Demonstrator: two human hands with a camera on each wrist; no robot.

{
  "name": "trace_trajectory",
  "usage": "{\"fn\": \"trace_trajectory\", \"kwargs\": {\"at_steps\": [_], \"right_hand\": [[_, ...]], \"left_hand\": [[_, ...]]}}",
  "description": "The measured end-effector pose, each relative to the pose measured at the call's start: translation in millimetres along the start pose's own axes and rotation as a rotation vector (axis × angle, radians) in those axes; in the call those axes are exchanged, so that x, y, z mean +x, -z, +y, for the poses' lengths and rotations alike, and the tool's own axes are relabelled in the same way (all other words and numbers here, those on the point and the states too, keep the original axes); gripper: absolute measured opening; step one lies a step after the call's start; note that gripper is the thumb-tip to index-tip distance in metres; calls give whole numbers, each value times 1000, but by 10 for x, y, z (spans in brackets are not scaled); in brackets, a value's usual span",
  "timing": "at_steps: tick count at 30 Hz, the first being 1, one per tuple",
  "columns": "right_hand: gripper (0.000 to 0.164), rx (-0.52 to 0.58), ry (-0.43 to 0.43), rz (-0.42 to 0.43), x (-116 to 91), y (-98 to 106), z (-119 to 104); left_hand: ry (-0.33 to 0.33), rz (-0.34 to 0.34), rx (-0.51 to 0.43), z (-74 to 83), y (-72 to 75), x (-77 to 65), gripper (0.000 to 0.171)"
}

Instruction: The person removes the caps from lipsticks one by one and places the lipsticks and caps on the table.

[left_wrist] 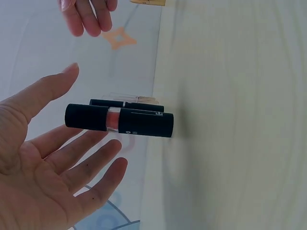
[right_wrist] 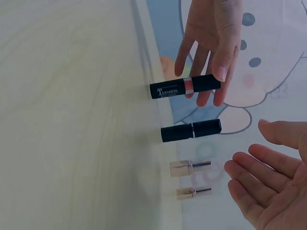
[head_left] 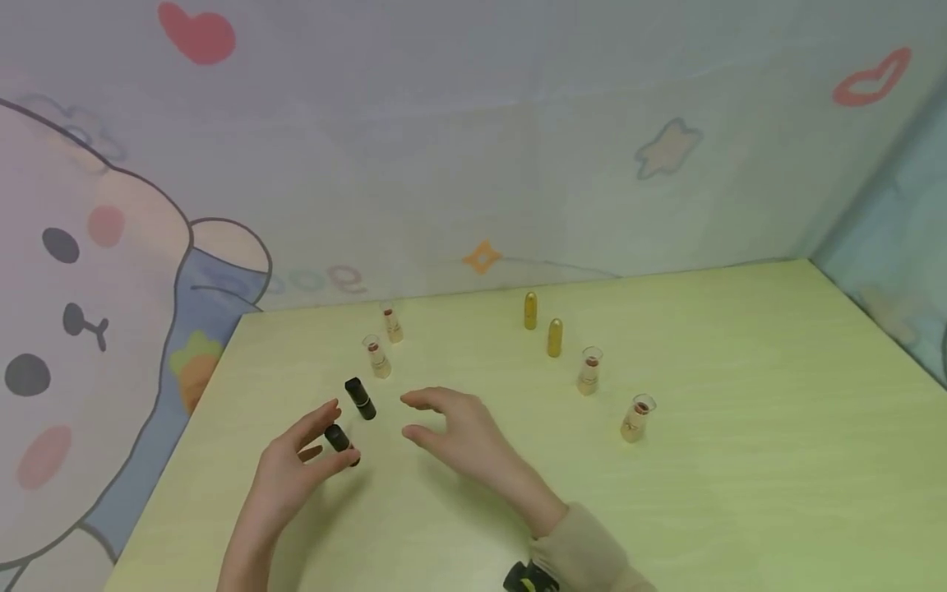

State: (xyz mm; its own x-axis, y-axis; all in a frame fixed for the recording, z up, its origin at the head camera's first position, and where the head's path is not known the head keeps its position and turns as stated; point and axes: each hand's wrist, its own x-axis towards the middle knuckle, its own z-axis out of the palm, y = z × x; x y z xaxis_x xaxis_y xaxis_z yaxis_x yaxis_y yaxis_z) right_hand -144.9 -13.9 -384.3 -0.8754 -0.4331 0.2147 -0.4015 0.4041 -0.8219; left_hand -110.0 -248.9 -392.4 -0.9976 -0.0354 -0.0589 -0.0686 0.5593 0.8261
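Two black lipsticks stand upright on the left of the table. The nearer lipstick (head_left: 338,437) has a clear and reddish band at its middle, plain in the left wrist view, and white lettering. My left hand (head_left: 284,477) is around it, thumb on one side and relaxed fingers on the other, not curled onto it. Behind stands the second black lipstick (head_left: 361,399), with a thin silvery band (right_wrist: 193,130). To its right my right hand (head_left: 466,427) hovers with fingers and thumb apart, holding nothing.
Clear-capped lipsticks stand at back left (head_left: 377,358) and on the right (head_left: 588,372). Two gold bullet-shaped tubes (head_left: 555,338) stand at the back middle. A printed cloth (head_left: 444,164) hangs behind the pale table (head_left: 740,411). A black strapped object (head_left: 531,577) sits by the right sleeve.
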Motion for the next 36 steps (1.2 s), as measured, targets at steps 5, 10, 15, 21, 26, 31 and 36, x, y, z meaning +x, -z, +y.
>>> {"fn": "trace_trajectory", "kwargs": {"at_steps": [5,10,15,21,26,31,36], "right_hand": [[35,34,7,-17,56,-87,-53],[35,44,7,-28,118,-173,-61],[36,55,6,-36,175,-233,-61],[36,91,7,-52,225,-298,-78],[36,139,11,-55,265,-370,-85],[36,159,31,-64,301,-468,-107],[38,117,41,-79,345,-550,-110]], "left_hand": [[22,-21,-70,-46,17,10,71],[52,-42,-126,-89,13,29,70],[56,-51,-145,-123,-6,52,66],[84,-59,-154,-171,-15,64,65],[113,-66,-157,-201,-13,80,64],[146,-77,-177,-233,-14,95,62],[147,-94,-200,-257,-39,118,60]]}}
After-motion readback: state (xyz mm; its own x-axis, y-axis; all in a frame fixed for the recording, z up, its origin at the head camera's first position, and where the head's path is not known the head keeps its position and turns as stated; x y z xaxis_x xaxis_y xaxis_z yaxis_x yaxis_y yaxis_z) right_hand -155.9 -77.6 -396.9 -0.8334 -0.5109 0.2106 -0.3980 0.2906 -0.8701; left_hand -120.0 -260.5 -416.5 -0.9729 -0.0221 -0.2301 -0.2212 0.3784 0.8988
